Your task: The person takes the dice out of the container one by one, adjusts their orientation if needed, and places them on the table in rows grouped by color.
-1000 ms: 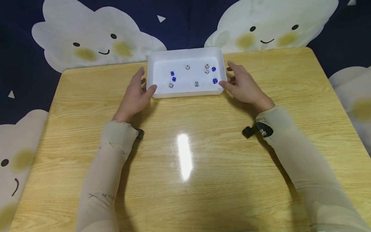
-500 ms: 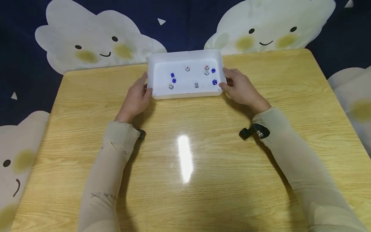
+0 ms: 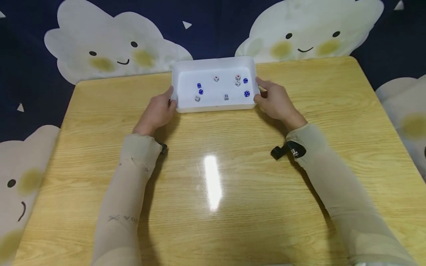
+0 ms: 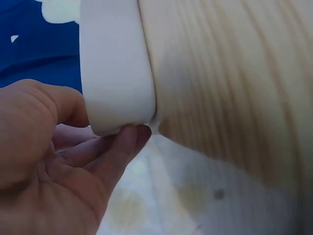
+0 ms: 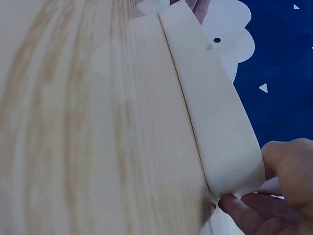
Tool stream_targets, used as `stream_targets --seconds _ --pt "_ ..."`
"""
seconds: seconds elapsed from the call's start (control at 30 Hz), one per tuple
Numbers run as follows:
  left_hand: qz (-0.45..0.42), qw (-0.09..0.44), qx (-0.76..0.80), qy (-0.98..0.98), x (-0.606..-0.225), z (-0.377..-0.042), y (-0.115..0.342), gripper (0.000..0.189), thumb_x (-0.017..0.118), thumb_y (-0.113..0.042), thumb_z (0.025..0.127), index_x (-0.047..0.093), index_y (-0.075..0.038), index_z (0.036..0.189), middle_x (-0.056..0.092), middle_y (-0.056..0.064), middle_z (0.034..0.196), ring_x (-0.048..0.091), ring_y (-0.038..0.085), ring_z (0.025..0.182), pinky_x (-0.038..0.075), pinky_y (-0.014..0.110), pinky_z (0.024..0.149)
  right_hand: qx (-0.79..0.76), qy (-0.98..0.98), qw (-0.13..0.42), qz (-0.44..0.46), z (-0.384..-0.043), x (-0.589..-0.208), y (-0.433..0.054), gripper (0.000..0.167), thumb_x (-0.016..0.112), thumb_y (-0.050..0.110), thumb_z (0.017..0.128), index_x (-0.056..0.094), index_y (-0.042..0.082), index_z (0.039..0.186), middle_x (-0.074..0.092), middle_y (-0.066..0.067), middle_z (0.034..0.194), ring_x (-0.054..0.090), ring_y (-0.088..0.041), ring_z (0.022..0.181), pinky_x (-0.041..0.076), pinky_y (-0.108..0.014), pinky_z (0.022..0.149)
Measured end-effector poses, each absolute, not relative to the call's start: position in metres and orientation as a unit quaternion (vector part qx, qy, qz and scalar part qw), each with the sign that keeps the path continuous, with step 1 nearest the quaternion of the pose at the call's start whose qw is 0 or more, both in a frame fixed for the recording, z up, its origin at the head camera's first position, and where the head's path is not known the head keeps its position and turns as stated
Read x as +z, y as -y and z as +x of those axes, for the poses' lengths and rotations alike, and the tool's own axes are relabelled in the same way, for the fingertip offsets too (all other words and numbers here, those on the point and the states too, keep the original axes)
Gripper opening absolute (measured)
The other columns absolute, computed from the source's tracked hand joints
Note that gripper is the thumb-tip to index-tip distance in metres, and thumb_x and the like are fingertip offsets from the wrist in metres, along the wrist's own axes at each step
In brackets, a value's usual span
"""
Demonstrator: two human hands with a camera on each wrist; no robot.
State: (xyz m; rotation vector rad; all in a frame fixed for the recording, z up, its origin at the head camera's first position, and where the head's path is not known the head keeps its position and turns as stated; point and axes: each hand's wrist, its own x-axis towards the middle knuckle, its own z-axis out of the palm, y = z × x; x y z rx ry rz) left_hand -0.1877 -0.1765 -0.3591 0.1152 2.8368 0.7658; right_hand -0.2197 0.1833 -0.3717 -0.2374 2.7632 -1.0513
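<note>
White tray (image 3: 214, 107) at the far middle of the wooden table (image 3: 213, 177), long axis running left to right, square to the near edge of the table. Clasped at both short ends: left hand (image 3: 156, 112) on the tray's left end, thumb over the rim and fingers curled under the near-left corner, as the left wrist view shows (image 4: 63, 161); right hand (image 3: 274, 99) on the tray's right end, thumb on the rim, fingertips (image 5: 244, 205) tucked beneath the near-right corner. Both hands closed round the tray, neither nearer than the other, each set at an equal reach from the tray's middle. Inside the tray, loose and apart from one another: blue dice (image 3: 246, 94) toward the right end and left of centre, white dice (image 3: 197, 98) scattered between. Tray bottom seemingly flat on the table, though lift cannot be told for sure. Beyond the tray's far wall, dark blue cloth with smiling cloud shapes (image 3: 110, 55).
</note>
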Motion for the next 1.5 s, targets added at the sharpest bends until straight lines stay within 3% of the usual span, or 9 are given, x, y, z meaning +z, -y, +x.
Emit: stream_targets --seconds 0.13,0.3,0.4,0.47,0.63,0.8,1.03,1.3,1.5 --pt "0.036 0.099 0.262 -0.959 -0.362 -0.190 0.176 0.060 0.034 -0.019 0.108 0.018 0.000 0.163 0.062 0.033 0.114 0.052 0.036 0.091 0.045 0.047 0.095 -0.347 -0.930 0.095 -0.072 -0.223 -0.374 -0.182 0.062 0.050 0.016 0.103 0.029 0.013 0.162 0.033 -0.009 0.169 0.061 -0.030 0.136 0.058 -0.031 0.092" --pt "0.039 0.086 0.265 -0.960 -0.369 -0.187 0.183 0.059 0.032 -0.020 0.110 0.019 -0.002 0.164 0.062 0.033 0.108 0.049 0.033 0.085 0.044 0.046 0.094 -0.351 -0.927 0.112 -0.071 -0.227 -0.375 -0.178 0.062 0.050 0.018 0.103 0.030 0.014 0.162 0.035 -0.007 0.168 0.060 -0.029 0.137 0.057 -0.028 0.087" --pt "0.046 0.084 0.264 -0.960 -0.371 -0.186 0.187 0.059 0.031 -0.022 0.110 0.018 -0.003 0.164 0.062 0.035 0.112 0.049 0.034 0.083 0.045 0.047 0.094 -0.357 -0.924 0.113 -0.078 -0.230 -0.373 -0.179 0.061 0.051 0.019 0.103 0.033 0.013 0.161 0.038 -0.007 0.167 0.059 -0.030 0.138 0.058 -0.038 0.101" --pt "0.052 0.082 0.265 -0.959 -0.371 -0.186 0.190 0.059 0.032 -0.023 0.110 0.019 -0.002 0.164 0.061 0.034 0.132 0.059 0.036 0.098 0.047 0.049 0.101 -0.355 -0.925 0.107 -0.085 -0.233 -0.370 -0.179 0.059 0.054 0.022 0.104 0.036 0.013 0.159 0.041 -0.007 0.165 0.060 -0.030 0.137 0.056 -0.041 0.106" --pt "0.059 0.088 0.269 -0.957 -0.366 -0.188 0.194 0.059 0.037 -0.025 0.111 0.023 -0.003 0.164 0.044 0.024 0.161 0.052 0.035 0.139 0.042 0.053 0.117 -0.332 -0.935 0.071 -0.106 -0.237 -0.368 -0.185 0.053 0.061 0.034 0.104 0.049 0.011 0.151 0.057 -0.012 0.151 0.071 -0.027 0.116 0.054 -0.023 0.078" --pt "0.061 0.090 0.292 -0.950 -0.367 -0.189 0.197 0.057 0.041 -0.021 0.109 0.029 -0.002 0.162 0.045 0.022 0.160 0.058 0.034 0.132 0.049 0.048 0.106 -0.343 -0.932 0.051 -0.110 -0.238 -0.373 -0.190 0.045 0.063 0.033 0.103 0.061 0.008 0.140 0.066 -0.014 0.139 0.070 -0.019 0.088 0.044 -0.015 0.060" --pt "0.046 0.082 0.341 -0.936 -0.368 -0.189 0.200 0.053 0.050 -0.015 0.104 0.042 0.002 0.154 0.058 0.025 0.149 0.063 0.038 0.132 0.054 0.049 0.109 -0.375 -0.919 0.048 -0.111 -0.239 -0.376 -0.195 0.041 0.067 0.026 0.101 0.065 0.006 0.137 0.071 -0.018 0.131 0.065 0.005 0.074 0.049 -0.009 0.061" --pt "0.003 0.042 0.353 -0.935 -0.373 -0.188 0.198 0.044 0.064 -0.019 0.101 0.058 0.000 0.139 0.071 0.025 0.129 0.071 0.036 0.118 0.058 0.048 0.100 -0.328 -0.936 0.059 -0.112 -0.234 -0.372 -0.194 0.042 0.069 0.027 0.099 0.067 0.008 0.137 0.075 -0.018 0.124 0.066 -0.020 0.090 0.044 -0.012 0.063" --pt "0.011 0.000 0.341 -0.940 -0.374 -0.190 0.196 0.043 0.062 -0.018 0.101 0.061 -0.002 0.140 0.076 0.025 0.113 0.075 0.035 0.102 0.058 0.044 0.087 -0.306 -0.944 0.061 -0.110 -0.232 -0.368 -0.195 0.045 0.068 0.026 0.099 0.065 0.008 0.140 0.075 -0.020 0.123 0.069 -0.025 0.095 0.044 -0.014 0.061"
